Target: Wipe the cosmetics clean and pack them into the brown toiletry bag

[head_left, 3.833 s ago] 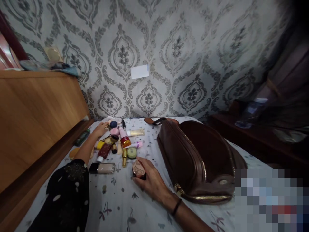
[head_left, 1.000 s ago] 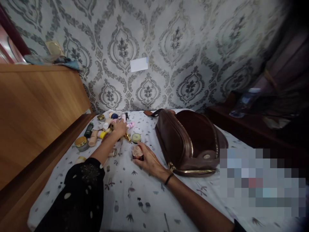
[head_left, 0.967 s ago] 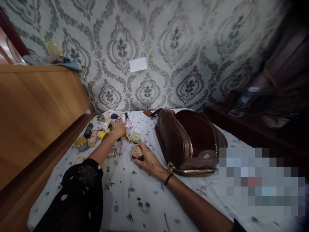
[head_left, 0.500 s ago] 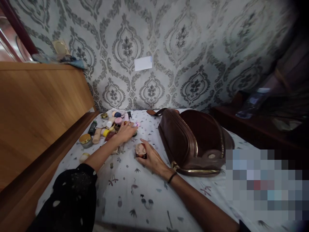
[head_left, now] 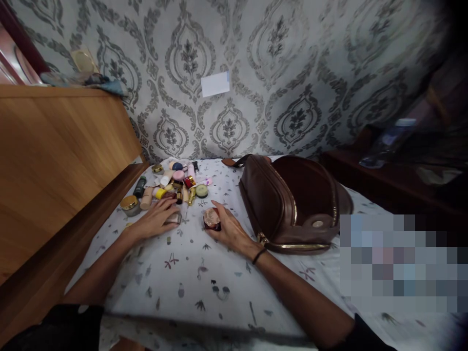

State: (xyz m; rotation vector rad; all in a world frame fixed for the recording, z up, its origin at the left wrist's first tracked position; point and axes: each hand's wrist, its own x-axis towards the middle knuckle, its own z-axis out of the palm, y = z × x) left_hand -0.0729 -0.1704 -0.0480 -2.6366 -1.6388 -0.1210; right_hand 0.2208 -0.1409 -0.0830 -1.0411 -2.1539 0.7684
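A small dark jar with a patterned pinkish lid point(head_left: 211, 218) is held in my right hand point(head_left: 232, 231), just above or on the patterned sheet. My left hand point(head_left: 155, 222) reaches palm down at the near edge of a pile of cosmetics, fingers apart. Between its thumb and forefinger lies a small clear, brownish-toned item point(head_left: 174, 218), partly covered; a firm grip on it does not show. Close by are a yellow-capped tube point(head_left: 159, 193), a beige bottle point(head_left: 146, 199), a gold tube point(head_left: 192, 196) and a round greenish jar point(head_left: 202, 190).
A brown leather bag point(head_left: 270, 204) lies unzipped to the right. A gold-lidded jar point(head_left: 129, 205) stands at the pile's left, near a wooden cabinet point(head_left: 66, 146). A plastic bottle point(head_left: 389, 144) rests on dark furniture at the right. Patterned wallpaper rises behind.
My left hand has drawn back from the far right of the pile to its near left edge, uncovering the greenish jar and gold tube. My right hand keeps the jar.
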